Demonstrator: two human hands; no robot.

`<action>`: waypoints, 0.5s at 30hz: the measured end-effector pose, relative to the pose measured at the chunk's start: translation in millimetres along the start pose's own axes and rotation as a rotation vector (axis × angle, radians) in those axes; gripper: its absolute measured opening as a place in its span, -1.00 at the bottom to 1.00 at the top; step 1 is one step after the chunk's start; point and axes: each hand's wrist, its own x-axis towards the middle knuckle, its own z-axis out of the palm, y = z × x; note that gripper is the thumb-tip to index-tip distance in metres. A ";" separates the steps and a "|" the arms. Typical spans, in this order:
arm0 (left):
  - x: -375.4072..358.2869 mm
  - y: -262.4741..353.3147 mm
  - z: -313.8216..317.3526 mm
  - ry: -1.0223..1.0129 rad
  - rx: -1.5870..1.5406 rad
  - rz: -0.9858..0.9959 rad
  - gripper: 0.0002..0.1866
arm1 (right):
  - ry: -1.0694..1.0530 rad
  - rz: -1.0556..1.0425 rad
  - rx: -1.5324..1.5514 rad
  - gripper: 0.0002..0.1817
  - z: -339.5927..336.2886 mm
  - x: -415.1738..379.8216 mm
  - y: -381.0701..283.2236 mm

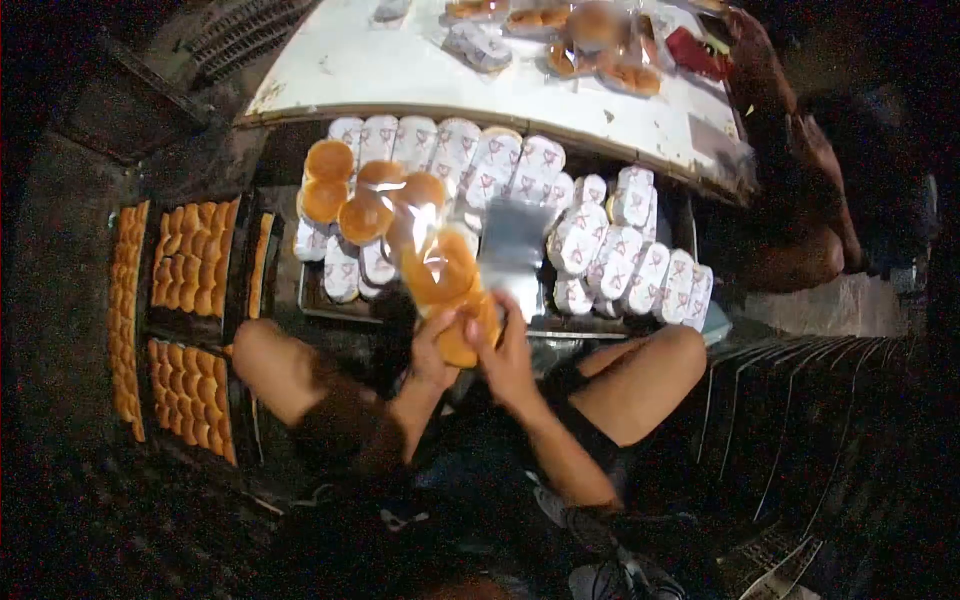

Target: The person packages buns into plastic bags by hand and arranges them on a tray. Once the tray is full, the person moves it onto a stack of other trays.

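Between my two hands is a pair of joined golden buns [443,268], tilted, its lower end toward me. Clear, shiny plastic shows around its upper part. My left hand [434,352] curls along the left side of the lower bun, and my right hand [508,358] grips its right side with the thumb on top. Just beyond, more golden buns [366,217] lie on rows of buns with white printed paper [458,150] in a large metal tray [400,322]. A stack of clear plastic sheets or bags [515,240] lies in the tray's middle.
A white table [340,60] stands behind the tray, with bagged buns [630,75] on it. Dark trays of golden buns [190,265] are at the left. Another person's arm and knee [815,190] are at the right, above a wire rack [790,380].
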 end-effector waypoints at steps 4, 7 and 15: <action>-12.0 -9.2 1.7 0.151 -0.021 0.040 -0.66 | 0.092 -0.341 -0.341 -0.47 -5.6 -11.8 36.5; -21.7 -37.3 11.5 0.162 0.342 0.157 -0.65 | 0.090 -0.196 -0.443 -0.53 -12.3 5.0 36.2; 39.3 -66.0 -55.5 -0.380 1.977 0.606 -0.56 | 0.321 -0.657 -0.208 -0.58 -39.1 155.6 -89.9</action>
